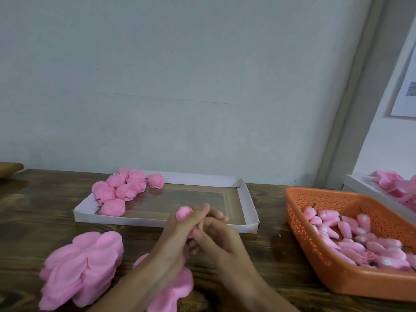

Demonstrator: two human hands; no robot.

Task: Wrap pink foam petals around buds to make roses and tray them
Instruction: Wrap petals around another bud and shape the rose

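Dark wood-grain surface [258, 255] against a pale wall. Left hand [180, 233] and right hand [216, 235] meet mid-surface, just in front of the shallow white cardboard tray [246, 203]. The left is curled round a part-wrapped pink foam rose [184, 213], and the right pinches its lower end with curled fingers. Risk: a slack grip probably lets the outer petal spring open, and hard squeezing would crush the foam. Finished pink roses [121, 190] cluster in the tray's far left corner. Nothing stands between hands and tray. Orange perforated plastic basket [315, 262] of pink buds [360, 233] sits at the right edge, stacked pink foam petals [83, 266] at the near left edge.
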